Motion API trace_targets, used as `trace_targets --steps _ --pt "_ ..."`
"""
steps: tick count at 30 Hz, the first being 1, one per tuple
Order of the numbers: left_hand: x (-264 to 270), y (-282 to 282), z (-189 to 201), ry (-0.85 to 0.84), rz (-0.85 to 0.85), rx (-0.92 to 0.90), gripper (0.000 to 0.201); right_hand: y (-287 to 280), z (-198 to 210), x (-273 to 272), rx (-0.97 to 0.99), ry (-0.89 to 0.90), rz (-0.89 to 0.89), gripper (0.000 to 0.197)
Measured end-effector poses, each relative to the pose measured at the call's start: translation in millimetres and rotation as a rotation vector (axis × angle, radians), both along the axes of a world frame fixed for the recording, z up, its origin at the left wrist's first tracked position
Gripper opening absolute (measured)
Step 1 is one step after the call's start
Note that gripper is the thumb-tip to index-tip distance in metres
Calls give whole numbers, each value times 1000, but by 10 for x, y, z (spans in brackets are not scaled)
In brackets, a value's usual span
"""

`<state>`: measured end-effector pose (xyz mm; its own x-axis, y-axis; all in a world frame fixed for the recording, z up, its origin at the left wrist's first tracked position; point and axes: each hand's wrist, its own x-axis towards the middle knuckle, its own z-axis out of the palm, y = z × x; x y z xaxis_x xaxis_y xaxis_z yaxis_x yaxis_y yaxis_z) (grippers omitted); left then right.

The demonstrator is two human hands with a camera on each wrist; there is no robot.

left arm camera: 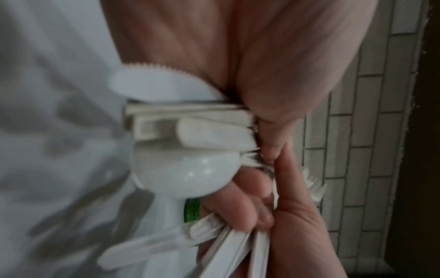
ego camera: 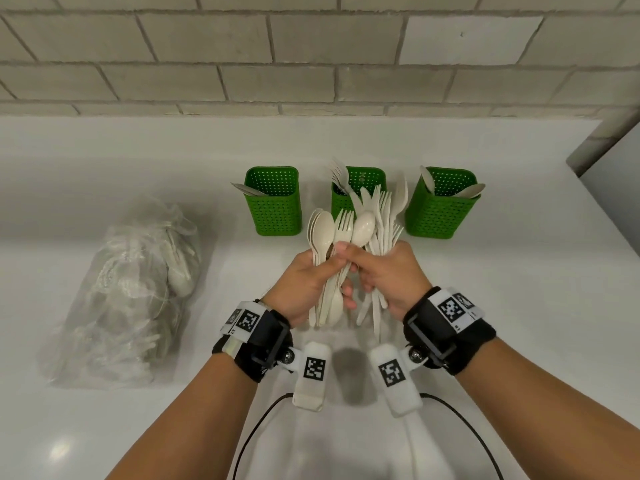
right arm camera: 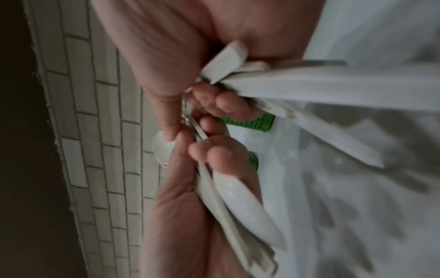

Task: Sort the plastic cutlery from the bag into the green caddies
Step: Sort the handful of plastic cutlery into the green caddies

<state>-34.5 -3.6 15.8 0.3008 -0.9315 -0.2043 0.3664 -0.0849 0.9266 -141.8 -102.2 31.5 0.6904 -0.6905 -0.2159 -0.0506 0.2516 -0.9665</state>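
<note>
Three green perforated caddies stand in a row on the white counter: the left caddy [ego camera: 273, 200] holds knives, the middle caddy [ego camera: 360, 178] forks, the right caddy [ego camera: 443, 202] spoons. In front of them, above the counter, my left hand [ego camera: 330, 271] grips a bundle of cream spoons and forks [ego camera: 323, 226]. My right hand [ego camera: 363, 268] grips a second mixed bundle of forks and knives [ego camera: 386, 216], and its thumb and forefinger reach onto the left bundle. In the left wrist view the handle ends [left arm camera: 190, 120] and a spoon bowl [left arm camera: 185, 173] show. The clear cutlery bag [ego camera: 128, 289] lies at the left.
A grey brick wall [ego camera: 311, 57] runs behind the caddies. The white counter [ego camera: 519, 289] ends at a corner at the right, beside a grey panel [ego camera: 616, 188]. Two black cables [ego camera: 460, 420] trail from the wrist cameras toward me.
</note>
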Motion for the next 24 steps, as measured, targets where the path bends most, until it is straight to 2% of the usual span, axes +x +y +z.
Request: trace_targets --steps 3,6,10,13,16,19,21,24 --pt "11 26 -32 107 29 5 27 -38 -44 22 -2 -2 -67 23" --pt "11 32 -48 148 22 28 28 -29 -90 32 30 -31 -42 35" --pt "1 48 -71 38 -1 90 29 -6 -70 23 -98 25 24 22" --pt "1 55 -80 27 -50 48 25 -38 -69 11 -38 18 -10 20" --pt "19 49 -85 37 -133 56 22 -91 -78 2 -21 7 -114 24" --pt "17 56 -102 -67 -201 129 19 -187 -112 17 -54 44 -231 31" --pt "-9 55 -127 -119 -180 147 13 -261 -143 29 -49 107 -284 39" --pt "-33 23 -168 -89 -94 129 11 -336 -198 45 9 162 -314 44"
